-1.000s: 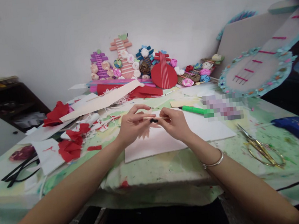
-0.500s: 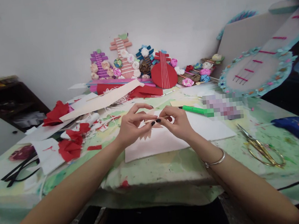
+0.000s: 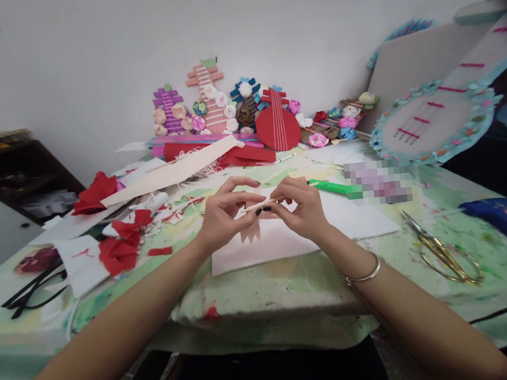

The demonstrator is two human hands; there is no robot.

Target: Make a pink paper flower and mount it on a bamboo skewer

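Note:
Both hands meet above a white foam sheet in the middle of the table. My left hand and my right hand pinch a thin wooden stick between thumbs and fingertips. A small pale paper piece with a jagged, fringed edge hangs below the fingers. The stick lies almost level, tilted slightly up to the right. A silver bangle sits on my right wrist.
Gold scissors and a blue glue gun lie at the right. A green-handled tool is behind my right hand. Red paper scraps litter the left. Paper instruments with flowers line the wall.
My fingers have shifted along the stick and brought it back into plain view between the two hands; half a second ago it was mostly hidden. Both arms stay in place.

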